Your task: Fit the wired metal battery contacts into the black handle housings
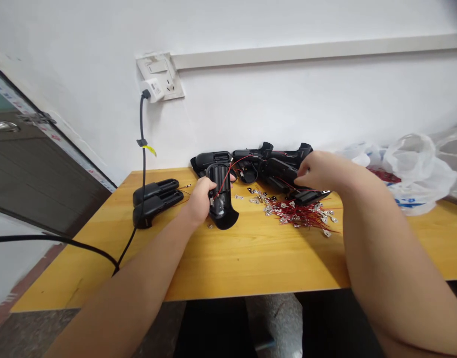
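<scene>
At the upper left of the frame, a black power cord with a yellow tape tag runs down from a white wall socket and across the edge of a yellow wooden table. Just right of the cord, two matte black plastic handle shells lie side by side, grouped apart from the other parts. At the centre, the left hand is closed around a curved black plastic housing, standing it nearly upright, apparently so that its red wire stays in view. Further right, a row of black plastic housings lies along the wall. The right hand is half curled at their front edge; whether it has hold of one, I cannot tell. Below it spreads a loose heap of silver metal terminals with red wires. At the far right, a crumpled clear plastic bag holds a red mass, too unclear to identify.
</scene>
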A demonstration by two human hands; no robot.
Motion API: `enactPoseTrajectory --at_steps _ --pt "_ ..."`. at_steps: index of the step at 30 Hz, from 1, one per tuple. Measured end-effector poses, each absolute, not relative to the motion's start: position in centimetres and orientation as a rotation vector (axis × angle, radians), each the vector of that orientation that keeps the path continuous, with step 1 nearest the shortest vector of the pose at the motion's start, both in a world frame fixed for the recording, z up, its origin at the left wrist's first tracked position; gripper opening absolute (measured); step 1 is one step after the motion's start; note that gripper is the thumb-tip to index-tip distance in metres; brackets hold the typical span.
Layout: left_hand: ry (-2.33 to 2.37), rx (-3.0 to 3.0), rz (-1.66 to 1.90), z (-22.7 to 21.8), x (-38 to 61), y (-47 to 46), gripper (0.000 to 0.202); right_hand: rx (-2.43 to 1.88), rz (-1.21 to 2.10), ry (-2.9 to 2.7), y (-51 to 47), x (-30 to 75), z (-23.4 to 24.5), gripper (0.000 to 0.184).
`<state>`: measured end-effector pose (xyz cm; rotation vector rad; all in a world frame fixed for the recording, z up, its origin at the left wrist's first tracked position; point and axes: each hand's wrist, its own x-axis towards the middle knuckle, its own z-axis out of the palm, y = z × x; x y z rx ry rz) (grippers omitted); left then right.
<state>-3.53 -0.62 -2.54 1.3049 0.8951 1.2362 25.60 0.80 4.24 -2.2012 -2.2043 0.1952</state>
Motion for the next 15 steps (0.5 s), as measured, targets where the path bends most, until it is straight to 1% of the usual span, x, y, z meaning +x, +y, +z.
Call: enactPoseTrajectory --at_steps 2,4,10,15 --pt "0.904 1.325 1.234 -2.74 -3.55 -0.58 0.043 -2.329 0.39 -2.232 0.81 26.07 4.29 0.009" --pt "0.918 1.339 1.223 -2.95 -3.57 -0.52 0.042 -2.381 0.479 -2.264 0.94 25.99 4.15 0.008" --pt "0.911 1.313 1.186 -2.71 -3.51 -0.47 0.044 -2.347 0.426 -2.385 1.48 25.69 3.54 0.009" --pt "0.918 1.273 1.209 -2.43 -3.44 -0.67 0.043 -2.262 0.363 -2.343 1.58 26.18 3.53 0.009"
